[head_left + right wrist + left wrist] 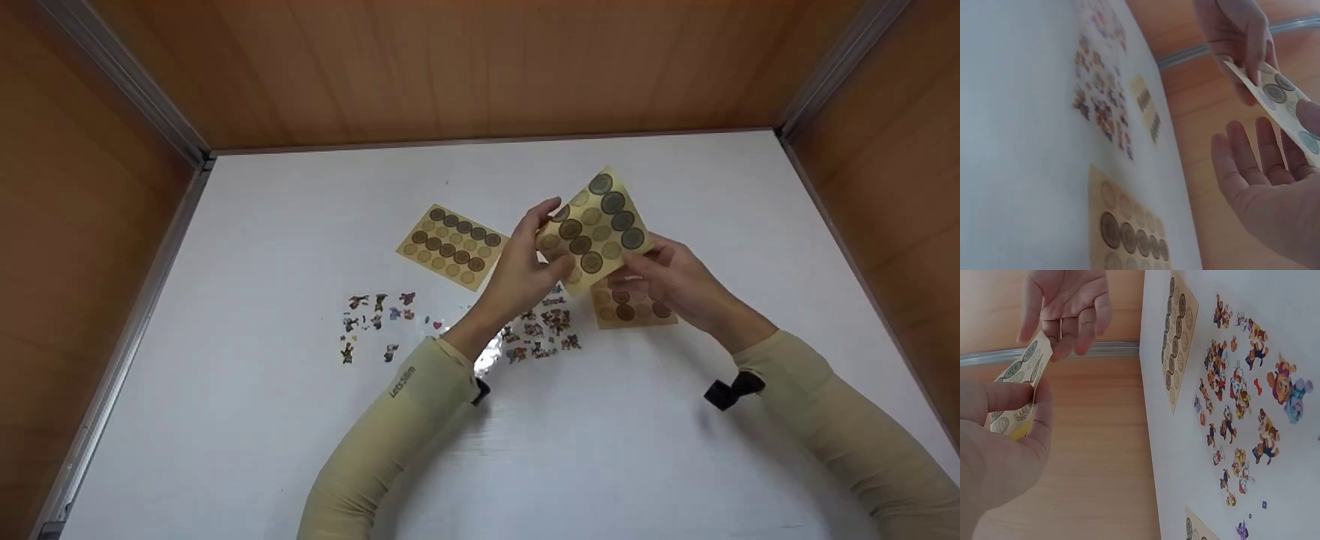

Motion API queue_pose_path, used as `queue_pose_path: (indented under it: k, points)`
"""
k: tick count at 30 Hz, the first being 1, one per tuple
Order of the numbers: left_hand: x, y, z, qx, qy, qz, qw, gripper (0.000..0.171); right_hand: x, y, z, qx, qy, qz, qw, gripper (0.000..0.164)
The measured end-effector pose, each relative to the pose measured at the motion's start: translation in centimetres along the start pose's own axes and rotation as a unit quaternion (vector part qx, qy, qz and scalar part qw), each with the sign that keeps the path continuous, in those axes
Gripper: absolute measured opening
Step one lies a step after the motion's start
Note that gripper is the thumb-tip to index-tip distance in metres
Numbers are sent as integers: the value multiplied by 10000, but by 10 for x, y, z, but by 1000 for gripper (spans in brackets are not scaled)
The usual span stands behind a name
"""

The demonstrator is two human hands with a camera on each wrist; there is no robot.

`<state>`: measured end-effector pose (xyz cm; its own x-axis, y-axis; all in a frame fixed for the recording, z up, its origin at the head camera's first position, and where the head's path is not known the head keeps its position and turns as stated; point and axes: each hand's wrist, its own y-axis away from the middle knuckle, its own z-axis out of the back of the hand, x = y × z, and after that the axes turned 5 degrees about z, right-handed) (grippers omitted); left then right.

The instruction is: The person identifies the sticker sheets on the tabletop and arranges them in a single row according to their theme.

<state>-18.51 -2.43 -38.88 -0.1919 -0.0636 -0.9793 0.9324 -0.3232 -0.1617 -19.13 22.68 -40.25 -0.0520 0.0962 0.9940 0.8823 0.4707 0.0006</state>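
Both hands hold up a gold sheet of round, coin-like stickers, tilted above the table. My left hand pinches its left side, thumb on the printed face and fingers behind; the left wrist view shows that grip close up. At the sheet's lower right corner, my right hand pinches with the thumb on top, its other fingers spread loosely in the right wrist view. Partly hidden below the right hand lies a second gold sticker sheet. Another gold sticker sheet rests left of the left hand.
Clear sheets with small cartoon character stickers lie on the white table, and more cartoon stickers show below the hands. Wood-look panels wall the table at the back and both sides.
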Motion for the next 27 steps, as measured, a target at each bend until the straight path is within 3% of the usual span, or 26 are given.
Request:
queue_pose_path:
  k: [4, 9, 14, 18, 21, 24, 27]
  points:
    - [0, 1, -7, 365, -753, -65, 9965, 77, 16, 9, 16, -144, 144, 271, 9994, 34]
    - [2, -1, -24, 588, -1458, -126, 9875, 90, 29, 16, 27, -479, 1185, 215, 9916, 42]
    - [2, -7, -46, 476, -957, 314, 9938, 104, 35, 25, 42, -904, 1783, 152, 9797, 51]
    - [3, -13, -66, 257, -627, 861, 9940, 109, 36, 34, 60, -1126, 1768, 210, 9776, 53]
    - [7, -19, -83, 119, -220, 1064, 9940, 103, 33, 40, 73, -1280, 1816, 135, 9749, 54]
    - [12, -24, -103, 99, 199, 1002, 9947, 91, 30, 45, 85, -1446, 1981, 18, 9695, 54]
    - [14, -27, -123, 112, -62, 894, 9959, 82, 28, 50, 96, -1622, 2131, -46, 9635, 54]
